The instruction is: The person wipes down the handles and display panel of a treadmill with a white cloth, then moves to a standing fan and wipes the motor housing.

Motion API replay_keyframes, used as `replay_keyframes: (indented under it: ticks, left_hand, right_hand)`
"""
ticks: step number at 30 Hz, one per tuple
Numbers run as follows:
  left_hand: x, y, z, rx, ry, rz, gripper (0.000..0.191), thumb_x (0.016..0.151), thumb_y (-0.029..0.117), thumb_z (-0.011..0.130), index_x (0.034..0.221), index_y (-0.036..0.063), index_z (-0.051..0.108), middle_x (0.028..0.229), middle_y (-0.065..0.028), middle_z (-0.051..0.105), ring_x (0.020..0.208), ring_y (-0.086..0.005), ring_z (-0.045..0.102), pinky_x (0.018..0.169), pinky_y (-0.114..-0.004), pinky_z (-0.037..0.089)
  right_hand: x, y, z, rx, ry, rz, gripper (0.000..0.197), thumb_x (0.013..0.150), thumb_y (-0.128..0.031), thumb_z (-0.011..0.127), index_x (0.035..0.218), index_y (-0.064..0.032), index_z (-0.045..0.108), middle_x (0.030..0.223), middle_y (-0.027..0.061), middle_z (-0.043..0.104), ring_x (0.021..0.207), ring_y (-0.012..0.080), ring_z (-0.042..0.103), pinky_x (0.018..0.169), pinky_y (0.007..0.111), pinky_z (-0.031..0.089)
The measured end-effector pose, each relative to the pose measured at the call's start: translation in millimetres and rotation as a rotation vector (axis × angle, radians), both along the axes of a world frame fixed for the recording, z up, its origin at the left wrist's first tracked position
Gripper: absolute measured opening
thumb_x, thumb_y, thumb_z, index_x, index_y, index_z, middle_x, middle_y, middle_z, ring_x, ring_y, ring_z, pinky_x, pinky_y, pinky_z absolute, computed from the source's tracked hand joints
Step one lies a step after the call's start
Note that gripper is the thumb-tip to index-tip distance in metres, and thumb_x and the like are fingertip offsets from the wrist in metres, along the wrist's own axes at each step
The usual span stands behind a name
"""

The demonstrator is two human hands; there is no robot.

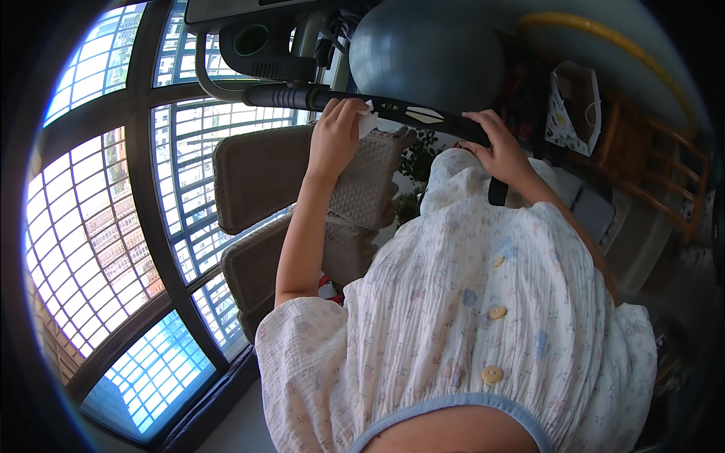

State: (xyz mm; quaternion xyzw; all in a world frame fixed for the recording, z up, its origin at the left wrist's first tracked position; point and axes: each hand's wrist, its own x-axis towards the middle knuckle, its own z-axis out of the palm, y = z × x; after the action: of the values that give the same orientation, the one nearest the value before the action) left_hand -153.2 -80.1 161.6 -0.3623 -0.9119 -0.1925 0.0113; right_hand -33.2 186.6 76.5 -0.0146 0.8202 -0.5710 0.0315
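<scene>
A black handrail [453, 120] of an exercise machine, probably a treadmill, crosses in front of me. It has a ribbed grip at its left and pale markings near its middle. My left hand [338, 139] lies over the rail, pinching a crumpled white tissue [368, 122] against it. Farther right, my right hand [501, 150] grips the rail, fingers over the top and thumb below. The rail's right end is partly hidden by that hand and by my floral clothing [442, 317].
Quilted seat covers [266, 170] lie below the rail by the barred window [221, 158]. Beyond the rail are a large grey exercise ball [425, 51], a paper bag [572, 110], a wooden chair [651, 158] and a yellow hoop [617, 42]. A leafy plant [419, 156] shows beneath.
</scene>
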Motion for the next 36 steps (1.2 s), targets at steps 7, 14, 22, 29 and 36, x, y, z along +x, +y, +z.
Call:
replay_keyframes:
  ticks: [7, 14, 22, 29, 36]
  left_hand:
    - [10.4, 3.8, -16.6, 0.085, 0.146, 0.018, 0.017, 0.077, -0.007, 0.058, 0.091, 0.0030, 0.055, 0.092, -0.0082, 0.062, 0.079, -0.0280, 0.057, 0.069, -0.040, 0.049]
    - [2.3, 11.6, -14.5, -0.003, 0.131, -0.058, 0.019, 0.076, -0.006, 0.058, 0.092, 0.0053, 0.059, 0.090, -0.0063, 0.064, 0.082, -0.0265, 0.059, 0.073, -0.038, 0.050]
    - [-14.6, 21.3, -0.2, -0.176, 0.162, -0.300, 0.031, 0.065, -0.006, 0.060, 0.093, 0.0067, 0.058, 0.088, -0.0047, 0.064, 0.085, -0.0238, 0.057, 0.077, -0.036, 0.049]
    - [-17.1, 17.4, -3.1, -0.166, 0.164, -0.289, 0.029, 0.064, -0.006, 0.060, 0.090, 0.0073, 0.058, 0.086, -0.0042, 0.064, 0.083, -0.0231, 0.056, 0.077, -0.036, 0.048]
    - [-5.0, 23.1, -9.7, -0.075, 0.148, -0.110, 0.028, 0.065, -0.010, 0.058, 0.088, 0.0056, 0.059, 0.081, -0.0067, 0.063, 0.081, -0.0263, 0.056, 0.075, -0.038, 0.048]
  right_hand:
    - [1.7, 1.2, -1.1, 0.002, 0.047, 0.004, 0.045, 0.083, -0.009, 0.068, 0.125, -0.0097, 0.050, 0.115, 0.0118, 0.053, 0.103, 0.0327, 0.058, 0.083, 0.036, 0.048]
    - [1.4, 0.9, 3.7, 0.013, 0.018, 0.006, 0.046, 0.082, -0.008, 0.068, 0.124, -0.0089, 0.050, 0.115, 0.0122, 0.053, 0.104, 0.0334, 0.057, 0.085, 0.036, 0.047]
    - [0.3, 1.1, -2.0, -0.027, 0.040, -0.008, 0.046, 0.082, -0.007, 0.067, 0.125, -0.0084, 0.050, 0.115, 0.0120, 0.053, 0.105, 0.0328, 0.057, 0.085, 0.036, 0.048]
    - [-0.9, 0.7, -4.2, -0.018, 0.036, -0.013, 0.045, 0.083, -0.009, 0.068, 0.125, -0.0083, 0.050, 0.115, 0.0121, 0.053, 0.102, 0.0331, 0.059, 0.083, 0.036, 0.049]
    - [-0.3, -0.3, 0.9, 0.010, 0.006, -0.006, 0.045, 0.083, -0.008, 0.067, 0.125, -0.0078, 0.050, 0.114, 0.0124, 0.054, 0.101, 0.0338, 0.059, 0.083, 0.036, 0.049]
